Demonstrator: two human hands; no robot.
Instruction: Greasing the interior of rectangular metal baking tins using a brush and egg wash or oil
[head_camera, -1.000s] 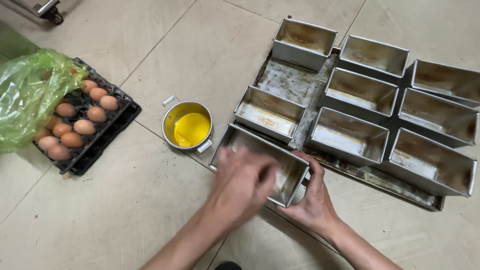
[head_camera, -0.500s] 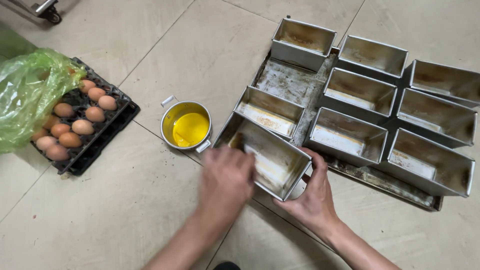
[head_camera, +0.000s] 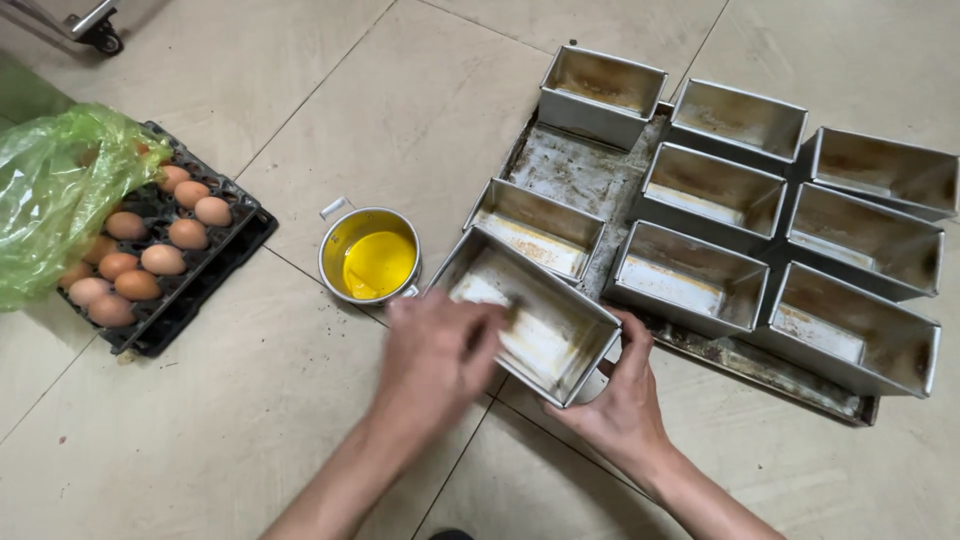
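Note:
A metal loaf tin (head_camera: 545, 335) is tipped up on its side at the near left corner of the baking tray (head_camera: 575, 170), its opening facing me. My right hand (head_camera: 622, 400) grips the tin's near right end. My left hand (head_camera: 435, 355) is blurred by motion at the tin's left rim, with fingers reaching into the opening. Whether it holds anything I cannot make out. A small metal cup of yellow liquid (head_camera: 372, 262) stands on the floor just left of the tin.
Several more loaf tins (head_camera: 690, 275) stand in rows on the dark, stained tray. At the left, a black egg tray (head_camera: 200, 285) holds brown eggs (head_camera: 163, 258), partly covered by a green plastic bag (head_camera: 55, 195). A caster wheel (head_camera: 103, 40) shows at the top left. The floor is beige tile.
The near tin went from lying flat to tipped up toward me in my right hand. My left hand slid a little left, from over the tin's middle to its left rim.

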